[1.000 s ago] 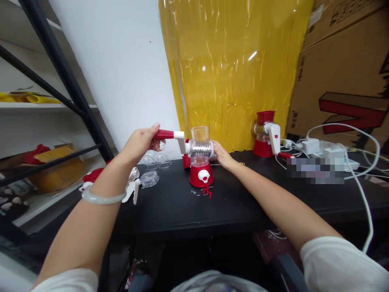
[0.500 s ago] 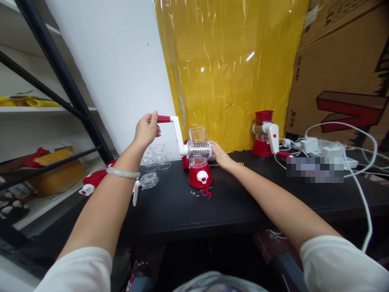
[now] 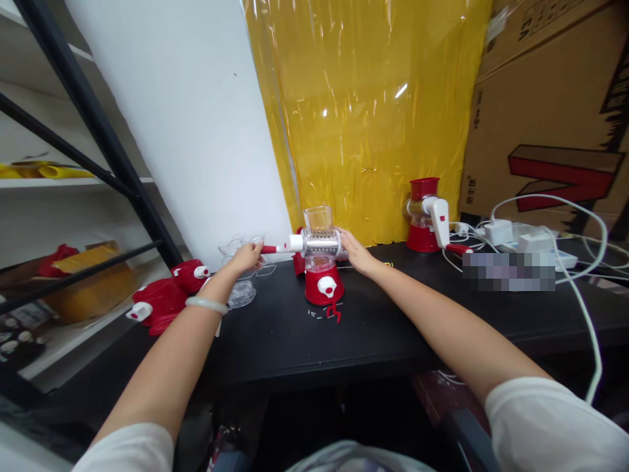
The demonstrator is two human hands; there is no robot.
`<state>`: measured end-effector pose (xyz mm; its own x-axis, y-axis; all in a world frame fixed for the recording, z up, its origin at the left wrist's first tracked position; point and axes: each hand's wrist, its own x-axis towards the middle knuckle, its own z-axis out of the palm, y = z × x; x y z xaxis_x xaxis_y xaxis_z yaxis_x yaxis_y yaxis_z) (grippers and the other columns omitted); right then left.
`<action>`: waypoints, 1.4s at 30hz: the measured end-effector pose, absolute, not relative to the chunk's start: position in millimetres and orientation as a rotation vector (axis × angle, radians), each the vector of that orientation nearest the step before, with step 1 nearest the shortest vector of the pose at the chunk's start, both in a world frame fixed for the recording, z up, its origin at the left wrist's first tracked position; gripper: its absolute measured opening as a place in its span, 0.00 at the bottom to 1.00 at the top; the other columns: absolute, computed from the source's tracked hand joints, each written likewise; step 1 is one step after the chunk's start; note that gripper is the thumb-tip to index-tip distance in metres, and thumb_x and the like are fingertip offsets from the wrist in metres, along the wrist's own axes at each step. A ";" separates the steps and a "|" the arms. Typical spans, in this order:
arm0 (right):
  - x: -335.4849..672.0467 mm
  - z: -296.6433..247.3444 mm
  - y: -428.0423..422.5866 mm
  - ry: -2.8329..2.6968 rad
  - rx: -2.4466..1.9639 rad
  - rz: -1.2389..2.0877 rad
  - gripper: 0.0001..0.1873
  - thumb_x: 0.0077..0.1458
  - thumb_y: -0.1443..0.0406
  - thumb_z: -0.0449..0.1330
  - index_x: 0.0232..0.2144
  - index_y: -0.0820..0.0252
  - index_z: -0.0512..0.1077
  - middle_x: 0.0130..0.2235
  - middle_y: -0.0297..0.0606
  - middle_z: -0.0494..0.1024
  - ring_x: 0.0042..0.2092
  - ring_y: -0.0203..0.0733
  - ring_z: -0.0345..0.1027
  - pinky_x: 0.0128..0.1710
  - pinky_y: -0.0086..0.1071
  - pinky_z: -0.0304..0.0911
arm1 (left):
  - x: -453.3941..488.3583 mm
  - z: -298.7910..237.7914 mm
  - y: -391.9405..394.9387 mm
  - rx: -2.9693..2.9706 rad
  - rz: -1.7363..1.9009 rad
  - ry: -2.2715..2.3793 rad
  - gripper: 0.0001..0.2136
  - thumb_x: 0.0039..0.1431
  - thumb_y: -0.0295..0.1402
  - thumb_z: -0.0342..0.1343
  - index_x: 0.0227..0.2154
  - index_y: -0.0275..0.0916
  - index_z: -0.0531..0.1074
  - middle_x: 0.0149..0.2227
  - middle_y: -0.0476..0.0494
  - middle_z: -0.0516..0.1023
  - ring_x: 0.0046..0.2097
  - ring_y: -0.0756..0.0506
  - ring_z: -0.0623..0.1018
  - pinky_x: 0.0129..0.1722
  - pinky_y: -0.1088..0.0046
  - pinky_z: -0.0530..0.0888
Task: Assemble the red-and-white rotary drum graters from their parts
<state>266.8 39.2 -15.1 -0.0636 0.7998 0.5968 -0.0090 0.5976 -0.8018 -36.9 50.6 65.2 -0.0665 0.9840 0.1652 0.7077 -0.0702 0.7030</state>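
A rotary drum grater [image 3: 320, 244] stands upright on the black table, with a red base, a clear hopper and a perforated metal drum. My left hand [image 3: 249, 255] is closed round the red grip of its crank handle [image 3: 269, 249], which extends level to the left of the drum. On the other side, my right hand [image 3: 356, 252] holds the right end of the drum housing; some of its fingers are hidden behind it. In front of the base lie red bent pieces [image 3: 334, 312] and small pale bits [image 3: 313, 314].
Red grater bases [image 3: 164, 303] and clear plastic parts [image 3: 242, 294] lie at left. A second assembled grater [image 3: 423, 216] stands at back right, beside white cables and adapters [image 3: 498, 232]. A large cardboard box [image 3: 545, 131] and a yellow plastic sheet [image 3: 373, 118] rise behind.
My left hand has swung the crank handle down from above the drum to about the drum's height. My right hand stays at the housing.
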 end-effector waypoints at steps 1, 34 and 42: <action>266.7 -14.9 39.1 -1.498 -0.698 0.761 0.35 0.55 0.42 0.49 0.58 0.51 0.63 0.61 0.39 0.65 0.62 0.49 0.57 0.60 0.48 0.56 | -40.7 58.4 44.6 1.821 0.886 1.802 0.18 0.59 0.49 0.50 0.29 0.37 0.64 0.22 0.43 0.73 0.21 0.47 0.73 0.23 0.72 0.70; 266.9 -15.3 43.2 -1.482 -0.652 0.805 0.37 0.55 0.41 0.49 0.59 0.55 0.63 0.59 0.43 0.67 0.60 0.49 0.60 0.61 0.47 0.54 | 4.0 159.7 -96.6 2.869 1.156 1.587 0.16 0.62 0.43 0.50 0.48 0.40 0.65 0.37 0.43 0.78 0.35 0.45 0.77 0.36 0.68 0.73; 266.9 -17.0 43.1 -1.530 -0.648 0.721 0.36 0.56 0.41 0.48 0.58 0.53 0.64 0.60 0.41 0.66 0.62 0.46 0.57 0.64 0.45 0.48 | -1.5 170.6 -35.3 2.753 1.328 1.711 0.14 0.62 0.39 0.51 0.49 0.41 0.63 0.34 0.44 0.77 0.32 0.47 0.77 0.35 0.68 0.72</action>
